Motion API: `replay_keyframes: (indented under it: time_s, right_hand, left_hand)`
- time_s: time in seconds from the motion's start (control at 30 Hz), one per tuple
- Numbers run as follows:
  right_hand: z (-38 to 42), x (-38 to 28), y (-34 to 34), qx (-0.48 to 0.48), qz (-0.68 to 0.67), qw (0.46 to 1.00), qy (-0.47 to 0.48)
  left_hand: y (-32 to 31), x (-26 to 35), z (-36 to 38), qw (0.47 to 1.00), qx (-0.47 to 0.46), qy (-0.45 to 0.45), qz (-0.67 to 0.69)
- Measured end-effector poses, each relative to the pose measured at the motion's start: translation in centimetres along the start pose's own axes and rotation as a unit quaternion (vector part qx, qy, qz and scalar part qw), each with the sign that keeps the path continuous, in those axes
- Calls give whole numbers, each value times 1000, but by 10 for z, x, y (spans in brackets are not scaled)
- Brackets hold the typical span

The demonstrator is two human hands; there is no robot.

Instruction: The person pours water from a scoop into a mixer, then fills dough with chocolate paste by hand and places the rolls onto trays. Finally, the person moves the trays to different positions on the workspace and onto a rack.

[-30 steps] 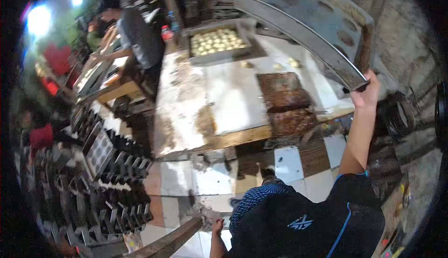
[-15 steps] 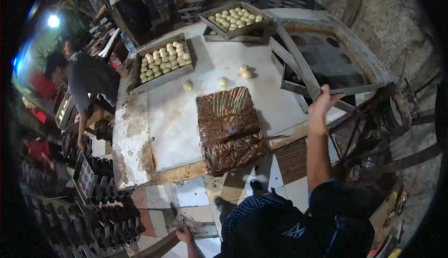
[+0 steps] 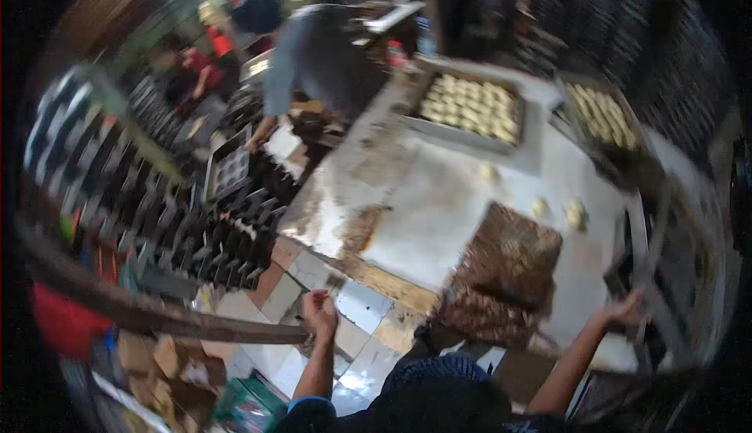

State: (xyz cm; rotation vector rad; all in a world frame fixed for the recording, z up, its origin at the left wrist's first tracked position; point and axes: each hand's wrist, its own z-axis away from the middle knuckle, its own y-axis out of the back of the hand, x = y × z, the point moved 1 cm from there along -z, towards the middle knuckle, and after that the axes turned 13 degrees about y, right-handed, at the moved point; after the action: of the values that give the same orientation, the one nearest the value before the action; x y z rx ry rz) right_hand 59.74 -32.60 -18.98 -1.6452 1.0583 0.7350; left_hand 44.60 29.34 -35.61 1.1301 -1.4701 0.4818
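Note:
My right hand reaches to the right side of the table, its fingers stretched out at the edge of a metal tray. My left hand is in front of the table, beside the end of a long wooden beam; its fingers look partly curled but are blurred. Between my hands, at the table's front edge, lies a brown, crusted slab-like mat. Past it, a few pale dough balls rest on the white tabletop.
A tray full of dough balls stands at the back of the table, another tray to its right. A person bends at the left beyond a dark rack. A green crate sits on the tiled floor.
The view has swung left, so the table sits farther right. My left hand has come up beside the beam; my right hand remains at the tray's edge, fingers stretched out.

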Motion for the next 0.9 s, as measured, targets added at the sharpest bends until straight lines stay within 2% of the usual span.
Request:
replay_keyframes:
  time_s: [0.03, 0.07, 0.1, 0.13, 0.17, 0.23, 0.3, 0.37, 0.4, 0.47, 0.5, 0.57, 0.6, 0.63, 0.7, 0.73, 0.77, 0.8, 0.83, 0.87, 0.9]
  right_hand:
    - [16, 43, 23, -152, 43, 986, -52]
    - [54, 38, 11, -266, 44, 949, 163]
    - [91, 36, 8, -353, 43, 857, 373]
    - [108, 11, -14, -563, 82, 766, 300]
    - [116, -8, -36, -738, 123, 629, 212]
    - [123, 47, -77, -763, 144, 607, 169]
    - [129, 70, -124, -713, 187, 627, 254]
    - [128, 152, -158, -748, 159, 582, 278]
    - [120, 179, -164, -756, 159, 577, 266]
    - [124, 215, -172, -807, 205, 417, 364]
    - [130, 227, -172, -816, 196, 412, 355]
    - [129, 232, -169, -782, 174, 524, 289]
    - [123, 206, -174, -784, 204, 466, 356]
    - [119, 192, -178, -787, 203, 464, 353]
    - [116, 165, -194, -797, 227, 518, 214]
    - [115, 136, -193, -782, 173, 586, 121]
    - [119, 121, -183, -796, 39, 604, 2]
    - [122, 104, -166, -785, -96, 601, -114]
    - [124, 52, -137, -783, -192, 555, -208]
    - [123, 2, -111, -822, -213, 487, -202]
    - [130, -18, -81, -833, -261, 454, -180]
  left_hand:
    - [-24, 44, 7, 999, -4, -19, -36]
    - [-44, 59, 13, 998, -11, -59, -28]
    - [-63, 71, 21, 994, -25, -100, -23]
    - [-77, 92, 29, 992, -56, -111, -8]
    - [-88, 113, 39, 988, -91, -125, 5]
    - [-99, 143, 55, 972, -156, -175, 5]
    - [-107, 166, 76, 969, -177, -169, 2]
    - [-111, 172, 93, 971, -181, -158, -18]
    - [-110, 179, 103, 974, -182, -136, -15]
    - [-103, 192, 123, 980, -170, -104, -28]
    - [-99, 196, 132, 980, -166, -98, -43]
    - [-88, 205, 153, 987, -119, -85, -65]
    - [-87, 208, 164, 991, -104, -59, -68]
    - [-86, 213, 176, 990, -104, -57, -72]
    - [-86, 222, 185, 990, -110, -37, -85]
    - [-88, 227, 189, 989, -120, -25, -88]
    - [-92, 232, 193, 989, -119, -29, -83]
    - [-96, 236, 196, 986, -157, 30, -51]
    - [-101, 241, 199, 977, -195, 88, -18]
    - [-110, 247, 202, 942, -256, 166, 143]
    - [-114, 256, 202, 941, -257, 161, 149]
